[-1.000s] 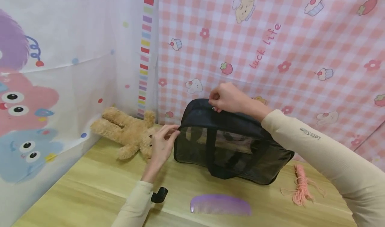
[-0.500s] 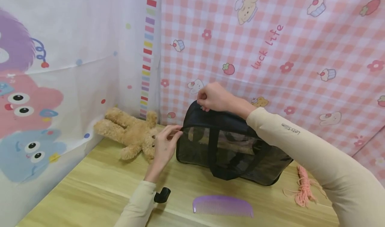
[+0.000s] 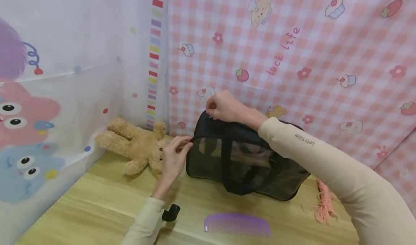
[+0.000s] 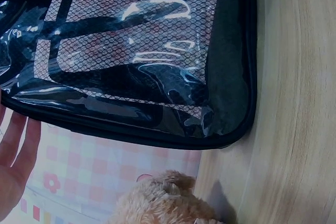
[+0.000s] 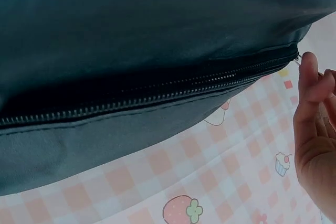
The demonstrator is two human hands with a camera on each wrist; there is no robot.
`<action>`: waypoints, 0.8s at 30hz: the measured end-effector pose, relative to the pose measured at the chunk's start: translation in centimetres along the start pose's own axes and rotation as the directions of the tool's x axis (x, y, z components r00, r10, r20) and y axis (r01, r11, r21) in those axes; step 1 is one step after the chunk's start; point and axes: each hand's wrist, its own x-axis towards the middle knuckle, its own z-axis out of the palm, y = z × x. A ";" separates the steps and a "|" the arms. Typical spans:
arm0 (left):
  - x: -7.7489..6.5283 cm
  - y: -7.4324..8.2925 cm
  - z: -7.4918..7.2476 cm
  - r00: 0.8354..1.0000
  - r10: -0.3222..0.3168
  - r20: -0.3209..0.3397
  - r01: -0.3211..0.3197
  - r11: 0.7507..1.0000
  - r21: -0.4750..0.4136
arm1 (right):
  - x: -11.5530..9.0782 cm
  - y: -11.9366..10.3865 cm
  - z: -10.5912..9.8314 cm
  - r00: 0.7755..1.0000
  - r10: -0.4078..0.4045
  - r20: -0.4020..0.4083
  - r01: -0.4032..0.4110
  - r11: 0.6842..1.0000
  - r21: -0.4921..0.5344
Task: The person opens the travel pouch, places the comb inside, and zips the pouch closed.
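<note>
A black bag with see-through mesh-patterned sides stands upright on the table. My right hand pinches the small metal zipper pull at the left end of the bag's top. Behind the pull, the zipper teeth lie parted, with a dark gap between the two rows. At the bag's upper left corner, my left hand holds the edge between thumb and fingers; in the left wrist view its fingertips meet the black piping, and the thumb is out of sight.
A tan teddy bear lies left of the bag, close to my left hand. In front is a purple comb. A pink yarn bundle lies to the right, near my right sleeve. Patterned cloth hangs behind.
My right hand has slid left along the bag's top with the zipper pull, mostly in the first half second. My left hand stays at the corner.
</note>
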 end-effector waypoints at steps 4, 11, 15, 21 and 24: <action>0.9 1.0 -0.3 0.999 0.040 -0.012 -0.040 0.999 0.003 | 0.4 -0.5 -1.0 1.000 -0.018 0.002 0.018 0.999 -0.031; 1.2 1.0 -0.3 0.999 0.021 -0.036 -0.022 1.000 -0.014 | 0.5 -1.3 -2.1 0.998 -0.003 0.062 0.004 1.000 -0.021; 0.7 -0.7 0.0 0.999 0.011 -0.034 -0.012 1.000 -0.020 | -0.1 -1.1 -2.0 0.998 -0.021 0.056 0.023 0.999 -0.025; -0.1 -2.6 0.3 0.999 -0.032 -0.005 0.032 0.999 -0.038 | -1.5 -0.8 -2.0 0.999 -0.030 0.045 0.032 0.999 -0.040; -0.3 -2.7 0.4 0.999 -0.043 0.007 0.043 0.998 -0.045 | -2.6 -0.7 -2.1 0.998 -0.029 0.056 0.031 0.999 -0.034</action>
